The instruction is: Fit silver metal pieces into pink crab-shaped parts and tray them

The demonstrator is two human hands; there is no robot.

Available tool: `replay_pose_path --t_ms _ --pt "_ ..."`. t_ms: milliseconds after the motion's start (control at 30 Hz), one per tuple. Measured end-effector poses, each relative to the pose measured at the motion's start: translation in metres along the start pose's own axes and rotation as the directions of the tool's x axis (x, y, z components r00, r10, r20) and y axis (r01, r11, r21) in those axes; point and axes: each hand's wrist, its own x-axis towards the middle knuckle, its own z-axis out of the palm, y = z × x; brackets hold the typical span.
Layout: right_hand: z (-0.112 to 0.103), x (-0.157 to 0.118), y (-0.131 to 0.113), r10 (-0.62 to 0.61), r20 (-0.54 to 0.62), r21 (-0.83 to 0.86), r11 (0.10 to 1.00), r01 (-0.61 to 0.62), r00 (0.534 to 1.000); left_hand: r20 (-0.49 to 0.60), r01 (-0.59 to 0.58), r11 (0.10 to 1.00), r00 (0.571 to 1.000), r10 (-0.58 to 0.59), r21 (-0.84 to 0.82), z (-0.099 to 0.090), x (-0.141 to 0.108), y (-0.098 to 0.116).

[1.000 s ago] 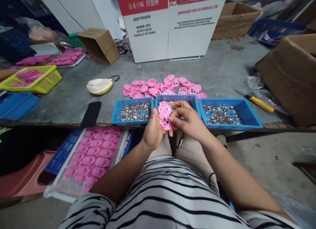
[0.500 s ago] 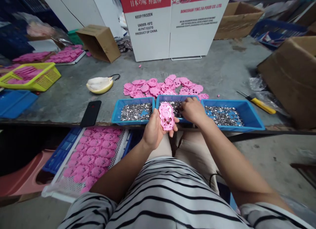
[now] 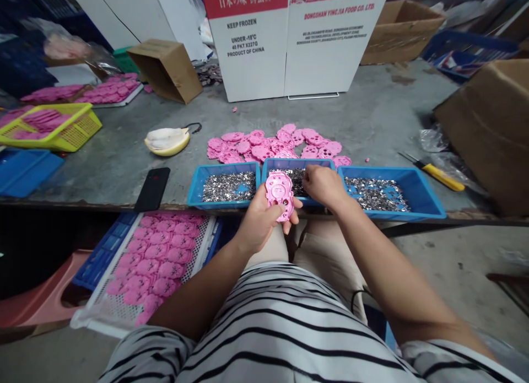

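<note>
My left hand (image 3: 258, 220) holds a pink plastic plate (image 3: 280, 189) with round holes, its thumb pressed on the lower part of the face. My right hand (image 3: 324, 183) is closed over the middle blue bin (image 3: 270, 162), fingers down among small shiny metal pieces (image 3: 296, 179); its fingertips are hidden, so what they hold cannot be seen. Beside it stand the left blue bin (image 3: 194, 187) and the right blue bin (image 3: 425, 201), both with similar metal pieces. Behind the bins lies a loose pile of pink plates (image 3: 262, 146).
On the table are a black phone (image 3: 152, 188), a yellow fruit-shaped dish (image 3: 167, 142), a yellow-handled screwdriver (image 3: 442, 176) and a yellow basket (image 3: 78, 129). A white carton (image 3: 256, 69) stands behind. A white perforated tray (image 3: 95, 311) of pink plates sits low at left; a cardboard box (image 3: 479, 113) is at right.
My left thumb has moved from the plate's edge onto its lower face, and the plate has tilted slightly. My right hand remains at the middle bin with its fingers drawn in more.
</note>
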Motion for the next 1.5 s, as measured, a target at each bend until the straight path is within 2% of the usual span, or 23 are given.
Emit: replay_pose_path --t_ms 200,300,400,467,533,633,700,733,800,900,1000,1100,1400,1500 --pt "-0.003 -0.003 0.0 0.02 -0.001 0.059 0.998 -0.02 1.0 0.015 -0.031 0.999 0.999 0.03 0.025 0.001 -0.001 0.0" --pt "-0.001 -0.002 0.002 -0.006 -0.025 0.114 0.993 0.008 1.0 0.008 -0.037 0.999 0.999 0.037 0.026 0.0 -0.001 0.0" --pt "0.004 0.002 0.007 -0.052 -0.084 0.223 0.972 0.07 0.995 -0.006 -0.031 0.999 0.999 0.031 0.022 0.0 -0.001 0.0" --pt "0.008 0.005 0.011 -0.048 -0.164 0.372 0.922 0.107 0.985 -0.005 -0.025 0.999 1.0 0.025 0.023 0.0 -0.001 -0.001" --pt "0.01 0.005 0.015 0.005 -0.209 0.602 0.788 0.124 0.978 -0.011 -0.023 0.999 1.0 0.023 0.023 0.0 -0.001 -0.001" --pt "0.009 -0.003 0.018 0.041 -0.139 0.908 0.405 0.111 0.989 -0.057 -0.039 0.999 0.998 0.04 0.019 0.0 0.0 -0.002" --pt "0.004 -0.012 0.018 -0.012 -0.078 0.981 0.179 0.079 0.997 -0.094 -0.056 0.998 0.994 0.058 0.024 0.0 0.002 -0.004" --pt "0.0 -0.018 0.018 -0.04 -0.054 0.992 0.11 0.058 0.998 -0.116 -0.068 0.997 0.991 0.072 0.034 0.0 0.004 -0.005" --pt "-0.006 -0.028 0.015 -0.088 -0.015 0.999 0.04 0.019 0.996 -0.174 -0.105 0.992 0.978 0.116 0.071 0.002 0.007 -0.008" --pt "-0.012 -0.038 0.011 -0.146 0.006 1.0 0.031 -0.001 0.989 -0.244 -0.175 0.975 0.948 0.205 0.141 0.006 0.013 -0.013" --pt "-0.014 -0.042 0.005 -0.185 -0.002 0.996 0.089 0.019 0.983 -0.26 -0.218 0.961 0.931 0.257 0.169 0.009 0.016 -0.016" --pt "-0.014 -0.045 -0.001 -0.2 -0.014 0.993 0.114 0.038 0.98 -0.304 -0.208 0.964 0.919 0.25 0.166 0.009 0.018 -0.016" --pt "-0.005 -0.048 -0.012 -0.136 0.074 0.997 0.042 -0.069 0.988 -0.374 -0.198 0.97 0.897 0.238 0.141 0.008 0.017 -0.017" --pt "-0.003 -0.049 -0.013 -0.132 0.05 0.999 0.028 -0.046 0.99 -0.368 -0.212 0.971 0.899 0.238 0.112 0.008 0.016 -0.018"
